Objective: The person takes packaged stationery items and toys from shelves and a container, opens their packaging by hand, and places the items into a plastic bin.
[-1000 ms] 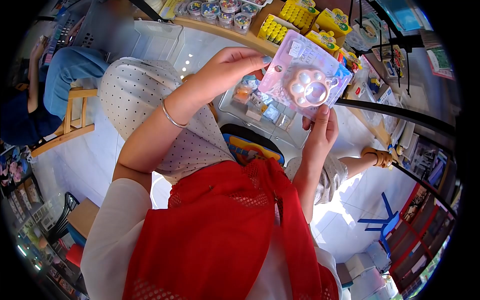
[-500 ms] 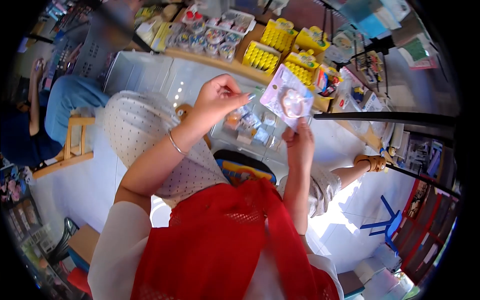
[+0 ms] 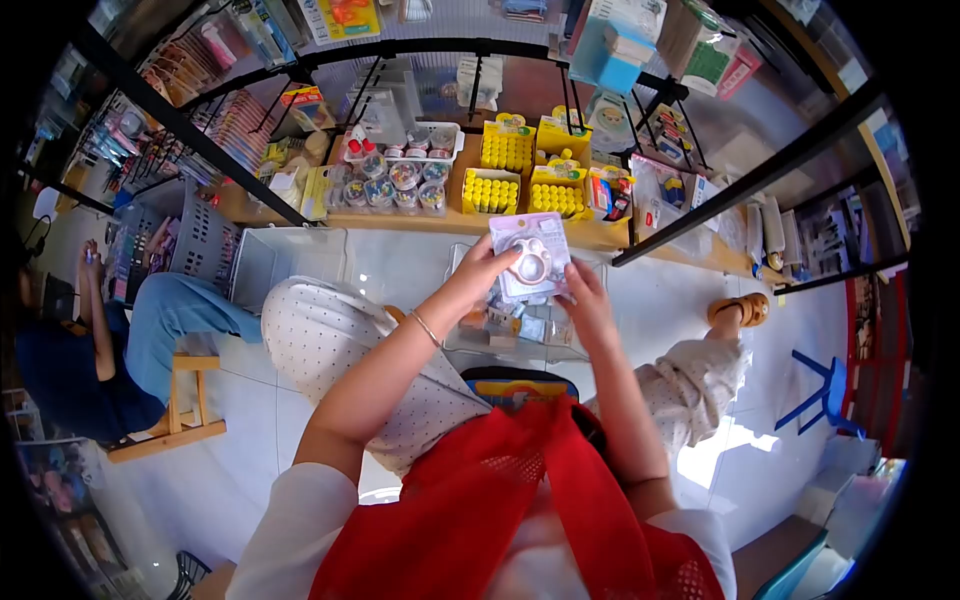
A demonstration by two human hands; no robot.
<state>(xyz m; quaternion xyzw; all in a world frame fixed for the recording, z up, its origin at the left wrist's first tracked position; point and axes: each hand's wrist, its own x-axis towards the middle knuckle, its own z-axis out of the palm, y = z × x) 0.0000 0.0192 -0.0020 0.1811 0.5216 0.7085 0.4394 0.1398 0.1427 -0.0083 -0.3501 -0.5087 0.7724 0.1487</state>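
Observation:
A pink and lilac blister card (image 3: 553, 232) with a paw-shaped item in it is held up between both hands. My left hand (image 3: 480, 275), with a bracelet at the wrist, grips the card's left side, its thumb over the front. At the lower right edge, my right hand (image 3: 587, 298) holds the card with its fingertips. Behind and below the card, a clear plastic bin (image 3: 465, 340) with small packaged items stands on the floor, partly hidden by the card and hands.
A wooden shelf (image 3: 450, 222) ahead bears yellow boxes (image 3: 490, 192) and clear jars (image 3: 378, 192). Black rack posts (image 3: 700, 205) cross the view. An empty-looking clear bin (image 3: 290, 262) and a grey basket (image 3: 198, 240) stand left, beside a seated person (image 3: 85, 370). A blue stool (image 3: 825, 395) stands right.
My left hand, apart from the card half a second ago, has taken hold of it again. The card has come lower and nearer my body's middle. The view has shifted, showing more of the shelves.

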